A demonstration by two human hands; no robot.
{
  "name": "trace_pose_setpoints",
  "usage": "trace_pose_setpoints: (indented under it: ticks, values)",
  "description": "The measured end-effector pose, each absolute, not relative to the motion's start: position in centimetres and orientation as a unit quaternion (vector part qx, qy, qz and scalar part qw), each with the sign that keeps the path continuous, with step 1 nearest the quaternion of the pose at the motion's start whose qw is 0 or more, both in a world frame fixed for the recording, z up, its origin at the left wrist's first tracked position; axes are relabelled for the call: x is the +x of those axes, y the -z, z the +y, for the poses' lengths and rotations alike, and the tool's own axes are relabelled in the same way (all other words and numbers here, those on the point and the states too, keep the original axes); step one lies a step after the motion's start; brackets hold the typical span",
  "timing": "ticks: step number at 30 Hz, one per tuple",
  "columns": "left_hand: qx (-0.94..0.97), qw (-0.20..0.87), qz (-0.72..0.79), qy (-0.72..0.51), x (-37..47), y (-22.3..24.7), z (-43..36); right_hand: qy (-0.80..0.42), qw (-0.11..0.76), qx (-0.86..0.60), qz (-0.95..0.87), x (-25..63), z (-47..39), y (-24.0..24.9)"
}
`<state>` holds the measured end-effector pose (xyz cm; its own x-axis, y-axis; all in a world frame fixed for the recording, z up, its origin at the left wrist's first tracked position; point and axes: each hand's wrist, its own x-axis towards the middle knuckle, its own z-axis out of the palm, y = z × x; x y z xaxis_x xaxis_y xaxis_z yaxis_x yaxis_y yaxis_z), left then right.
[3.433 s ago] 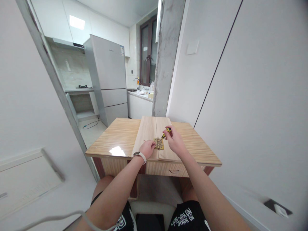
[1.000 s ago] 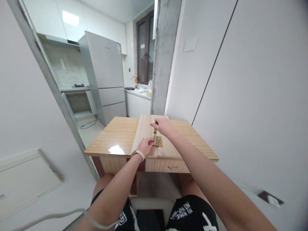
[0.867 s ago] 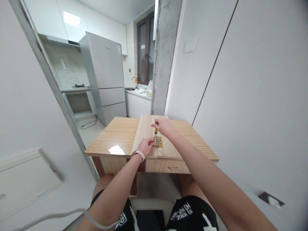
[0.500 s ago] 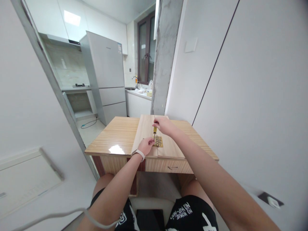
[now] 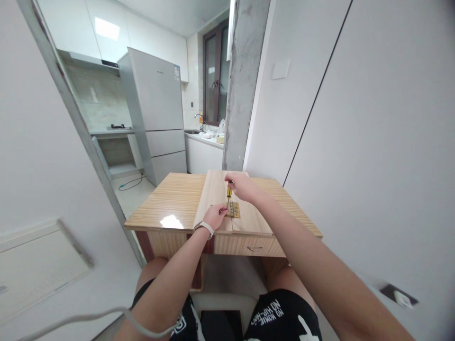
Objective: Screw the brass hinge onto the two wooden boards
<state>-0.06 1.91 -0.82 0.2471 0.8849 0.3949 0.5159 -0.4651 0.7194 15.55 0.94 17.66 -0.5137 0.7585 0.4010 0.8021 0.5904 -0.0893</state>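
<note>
A brass hinge [image 5: 235, 210] lies across the seam between two pale wooden boards [image 5: 209, 194] on the desk. My right hand [image 5: 241, 185] grips the yellow and black handle of a screwdriver [image 5: 229, 191], which stands nearly upright over the hinge's left leaf. Beside that leaf, my left hand [image 5: 215, 216] has its fingers pinched near the screwdriver's tip. Whatever lies between those fingertips is too small to make out. The left part of the hinge is partly hidden by my left fingers.
The desk [image 5: 167, 194] has a drawer [image 5: 254, 245] at its front edge, above my knees. A grey cable [image 5: 106, 311] crosses the lower left near my left forearm. Behind stand a fridge [image 5: 159, 94] and a sink counter. A white wall rises at the right.
The fingers of my right hand have shifted slightly on the screwdriver handle, showing more of its top. My left hand stays by the hinge.
</note>
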Motion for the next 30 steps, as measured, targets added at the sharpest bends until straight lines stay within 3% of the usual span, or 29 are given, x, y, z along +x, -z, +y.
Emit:
trace_pose_setpoints:
  ticks: [16,22,30]
  values:
    - [0.753,0.235,0.464,-0.403,0.1,0.6,1.6,0.136,0.136,-0.566,-0.802,15.1,-0.2,-17.8]
    - [0.753,0.228,0.476,-0.394,0.0,0.3,1.5,0.075,0.198,-0.480,-0.851,15.6,0.6,-17.7]
    - [0.753,0.247,0.459,-0.402,0.0,0.1,1.4,0.060,0.167,-0.472,-0.863,15.5,1.1,-17.8]
